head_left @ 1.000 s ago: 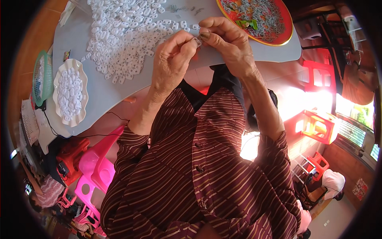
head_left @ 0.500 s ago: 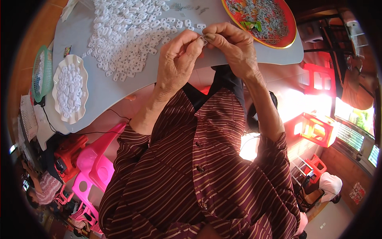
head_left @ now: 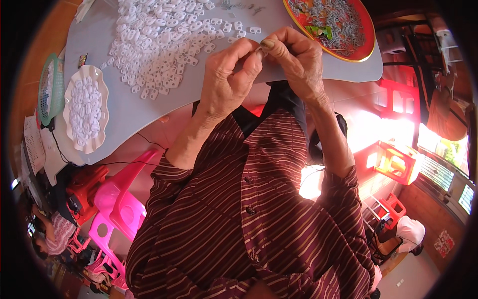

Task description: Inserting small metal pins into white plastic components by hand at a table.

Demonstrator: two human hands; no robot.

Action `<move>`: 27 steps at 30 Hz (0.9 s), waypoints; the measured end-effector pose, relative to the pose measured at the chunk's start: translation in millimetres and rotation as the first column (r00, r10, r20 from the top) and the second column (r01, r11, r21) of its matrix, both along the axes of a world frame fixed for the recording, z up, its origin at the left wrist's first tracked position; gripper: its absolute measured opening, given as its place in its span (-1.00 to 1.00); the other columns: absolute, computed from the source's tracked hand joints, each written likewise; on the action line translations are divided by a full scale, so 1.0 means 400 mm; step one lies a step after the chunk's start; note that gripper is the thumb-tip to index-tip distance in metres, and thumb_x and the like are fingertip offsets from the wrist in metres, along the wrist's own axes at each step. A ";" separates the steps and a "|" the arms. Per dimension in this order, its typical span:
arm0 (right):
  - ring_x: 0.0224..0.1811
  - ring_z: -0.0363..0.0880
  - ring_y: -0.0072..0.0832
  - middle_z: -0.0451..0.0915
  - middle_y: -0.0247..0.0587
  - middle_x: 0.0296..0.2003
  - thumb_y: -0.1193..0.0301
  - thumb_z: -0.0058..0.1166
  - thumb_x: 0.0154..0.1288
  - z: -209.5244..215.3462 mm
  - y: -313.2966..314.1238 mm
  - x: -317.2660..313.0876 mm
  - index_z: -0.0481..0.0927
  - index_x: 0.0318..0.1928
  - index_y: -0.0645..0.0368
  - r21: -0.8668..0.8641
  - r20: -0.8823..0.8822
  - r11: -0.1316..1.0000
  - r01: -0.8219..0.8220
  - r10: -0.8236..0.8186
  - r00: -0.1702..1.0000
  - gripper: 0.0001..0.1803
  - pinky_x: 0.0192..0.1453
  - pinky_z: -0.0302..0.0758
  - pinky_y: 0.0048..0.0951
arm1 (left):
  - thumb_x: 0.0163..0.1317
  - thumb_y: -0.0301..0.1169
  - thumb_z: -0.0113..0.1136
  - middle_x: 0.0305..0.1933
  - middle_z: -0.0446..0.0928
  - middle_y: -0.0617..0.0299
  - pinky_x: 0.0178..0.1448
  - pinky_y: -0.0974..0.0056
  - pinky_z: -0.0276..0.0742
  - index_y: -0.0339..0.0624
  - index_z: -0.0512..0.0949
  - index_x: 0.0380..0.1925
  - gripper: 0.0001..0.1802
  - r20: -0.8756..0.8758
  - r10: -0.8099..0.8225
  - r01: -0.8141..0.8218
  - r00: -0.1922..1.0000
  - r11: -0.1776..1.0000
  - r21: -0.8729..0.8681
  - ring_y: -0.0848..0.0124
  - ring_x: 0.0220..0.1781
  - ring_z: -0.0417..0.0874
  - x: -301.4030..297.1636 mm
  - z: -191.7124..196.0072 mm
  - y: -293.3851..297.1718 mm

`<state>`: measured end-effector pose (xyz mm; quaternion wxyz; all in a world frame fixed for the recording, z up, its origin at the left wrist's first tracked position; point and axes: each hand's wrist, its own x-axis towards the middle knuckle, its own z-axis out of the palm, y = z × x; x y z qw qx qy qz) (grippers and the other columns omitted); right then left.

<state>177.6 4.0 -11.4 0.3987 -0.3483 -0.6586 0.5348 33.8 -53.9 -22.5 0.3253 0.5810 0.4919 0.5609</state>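
My left hand [head_left: 230, 77] and my right hand [head_left: 297, 62] meet over the table's near edge, thumbs and fingertips pinched together. Between them is a small white plastic piece [head_left: 260, 49], mostly covered by the fingertips. Beyond and left of my left hand spreads a big heap of white oval plastic pieces [head_left: 154, 45] with holes. A few single pieces [head_left: 239, 26] lie just past my fingers. Right of my right hand, a red round tray [head_left: 367, 37] with a yellow rim holds many small grey metal parts [head_left: 343, 25] and something green and leaf-like [head_left: 321, 32].
A scalloped white dish [head_left: 103, 112] full of white pieces stands at the grey table's [head_left: 124, 112] left end, beside a green basket [head_left: 59, 94]. Pink plastic chairs [head_left: 117, 204] are at lower left. Red stools [head_left: 398, 162] stand at right. Other people sit at lower left and right.
Both hands have shifted slightly right, still pinched together, and the fingertips now cover more of the small piece. The table and its contents appear slightly shifted in the view.
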 end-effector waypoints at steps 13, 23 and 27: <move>-0.48 0.42 -0.75 0.55 -0.40 -0.53 0.37 0.10 0.30 0.010 -0.001 -0.002 0.57 -0.31 0.29 -0.069 -0.062 0.997 -0.045 0.041 0.997 -0.81 -0.39 0.39 -0.67 | 0.27 -0.41 0.07 -0.56 0.44 0.33 -0.38 0.47 0.36 -0.30 0.48 -0.34 -0.85 0.068 -0.030 0.034 0.997 0.997 -0.065 0.62 -0.48 0.40 -0.010 0.006 0.000; -0.38 0.49 -0.71 0.59 -0.34 -0.42 0.42 0.10 0.29 -0.031 0.006 -0.003 0.54 -0.27 0.31 -0.002 -0.170 0.992 -0.123 0.121 0.978 -0.83 -0.25 0.47 -0.66 | 0.26 -0.43 0.07 -0.54 0.45 0.30 -0.37 0.45 0.38 -0.28 0.47 -0.33 -0.88 -0.029 -0.044 0.042 0.999 0.995 -0.085 0.58 -0.48 0.44 -0.035 0.028 -0.005; -0.36 0.50 -0.67 0.59 -0.31 -0.38 0.43 0.08 0.30 -0.016 -0.001 0.000 0.51 -0.23 0.30 -0.041 -0.208 0.996 -0.077 0.067 0.976 -0.84 -0.23 0.47 -0.64 | 0.24 -0.48 0.08 -0.39 0.53 0.25 -0.27 0.43 0.44 -0.27 0.51 -0.25 -0.87 -0.301 0.010 -0.002 0.953 1.000 0.027 0.52 -0.40 0.50 -0.109 0.060 0.032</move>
